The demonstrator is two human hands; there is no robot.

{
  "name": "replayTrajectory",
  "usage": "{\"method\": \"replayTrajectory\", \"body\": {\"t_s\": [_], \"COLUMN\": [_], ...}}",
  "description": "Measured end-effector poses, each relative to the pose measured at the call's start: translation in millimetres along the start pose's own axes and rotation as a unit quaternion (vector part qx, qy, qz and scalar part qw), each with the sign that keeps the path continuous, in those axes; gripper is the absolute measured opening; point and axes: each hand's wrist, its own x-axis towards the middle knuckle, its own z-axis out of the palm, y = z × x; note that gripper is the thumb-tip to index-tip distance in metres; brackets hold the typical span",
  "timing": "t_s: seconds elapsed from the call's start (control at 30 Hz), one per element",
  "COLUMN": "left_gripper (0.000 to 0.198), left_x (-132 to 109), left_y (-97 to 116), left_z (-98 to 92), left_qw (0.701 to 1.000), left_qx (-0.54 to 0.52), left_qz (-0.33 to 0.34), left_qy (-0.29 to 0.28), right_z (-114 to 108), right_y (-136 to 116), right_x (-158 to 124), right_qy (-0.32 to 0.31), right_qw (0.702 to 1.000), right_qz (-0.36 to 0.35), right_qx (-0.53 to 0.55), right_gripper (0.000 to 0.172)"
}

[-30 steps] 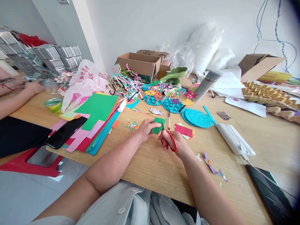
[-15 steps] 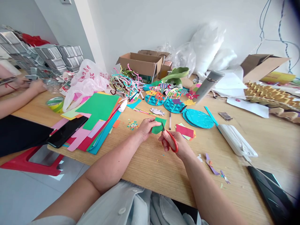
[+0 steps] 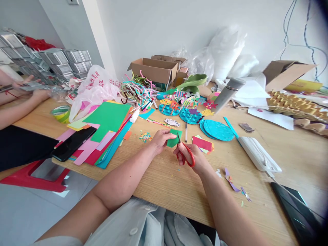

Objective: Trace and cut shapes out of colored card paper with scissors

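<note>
Between the thumb and fingers of my left hand (image 3: 162,140) is a small piece of green paper (image 3: 172,142). My right hand (image 3: 195,158) is closed round the red handles of a pair of scissors (image 3: 190,155), whose dark blades meet the paper's right part. Whether the blades are cutting through it I cannot tell. Just beyond lie a pen (image 3: 186,132) and a white fish cutout (image 3: 172,122). A small stack of coloured paper pieces (image 3: 202,143) rests to the right of the scissors. Tiny confetti-like scraps (image 3: 145,137) lie left of my left hand.
Coloured paper sheets (image 3: 110,118) and a black phone (image 3: 74,144) lie to the left. Blue discs (image 3: 219,130), a grey bottle (image 3: 229,92) and a white power strip (image 3: 258,153) are on the right. Another person's hands (image 3: 38,94) are at the far left.
My hands, the green paper and the scissors stay almost in place, with only a tiny shift. At the far left, the other person's hands have moved slightly, with a flat clear item showing.
</note>
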Motion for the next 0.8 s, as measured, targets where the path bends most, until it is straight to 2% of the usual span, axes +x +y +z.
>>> {"method": "replayTrajectory", "body": {"t_s": [0.8], "left_gripper": [0.02], "left_x": [-0.4], "left_y": [-0.5], "left_z": [-0.4], "left_qw": [1.0], "left_qx": [-0.007], "left_qz": [-0.007], "left_qy": [-0.001], "right_z": [-1.7], "right_y": [2.7], "right_x": [1.0], "right_qy": [0.011], "right_qw": [1.0], "right_qz": [0.005], "right_qx": [-0.013], "right_gripper": [0.047]}}
